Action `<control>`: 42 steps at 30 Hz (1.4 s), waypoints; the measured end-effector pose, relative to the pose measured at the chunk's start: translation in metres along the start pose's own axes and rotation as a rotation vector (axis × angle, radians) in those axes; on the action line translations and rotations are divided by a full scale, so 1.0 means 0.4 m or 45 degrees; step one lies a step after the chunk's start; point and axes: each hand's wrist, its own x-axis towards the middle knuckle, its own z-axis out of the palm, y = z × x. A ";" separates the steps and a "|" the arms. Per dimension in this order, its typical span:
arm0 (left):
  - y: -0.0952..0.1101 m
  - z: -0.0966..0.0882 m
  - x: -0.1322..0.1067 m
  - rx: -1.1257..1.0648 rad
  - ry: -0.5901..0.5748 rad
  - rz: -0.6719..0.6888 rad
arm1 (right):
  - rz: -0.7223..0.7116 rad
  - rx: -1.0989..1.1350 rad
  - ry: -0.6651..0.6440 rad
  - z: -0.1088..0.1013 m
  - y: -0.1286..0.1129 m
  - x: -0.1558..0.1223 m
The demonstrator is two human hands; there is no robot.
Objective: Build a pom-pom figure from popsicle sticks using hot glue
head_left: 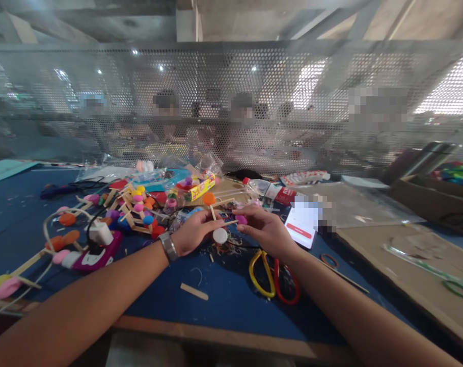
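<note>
My left hand [195, 233], with a metal-band watch at the wrist, pinches a small piece built of wooden sticks [230, 223] above the blue table. An orange round piece [209, 198] tops one stick, and a white disc [220, 235] hangs just below my fingers. From the other side, the closed fingers of my right hand [267, 232] grip a magenta round piece [241, 219] at a stick's end. Its material is not clear. Scissors with yellow and red handles [262, 274] lie under my right wrist. Thin shavings are scattered beneath the hands.
Stick pieces with coloured rounds [137, 206] pile up at left, near a purple power strip [97, 255] with a white plug. A phone [303, 224], a bottle [279, 193] and cardboard [391, 275] lie to the right. A perforated metal screen [223, 76] stands behind; people sit beyond.
</note>
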 end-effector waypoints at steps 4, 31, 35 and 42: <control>-0.003 -0.002 0.002 0.003 -0.021 0.011 | -0.025 0.044 0.007 0.000 -0.004 -0.002; -0.011 -0.017 0.009 0.476 -0.049 0.290 | 0.249 0.055 -0.093 0.002 -0.019 0.000; -0.011 -0.018 0.011 0.476 -0.050 0.289 | 0.234 -0.030 -0.074 0.006 -0.020 -0.003; -0.017 -0.019 0.012 0.457 -0.059 0.340 | 0.194 0.011 -0.047 0.015 -0.010 -0.005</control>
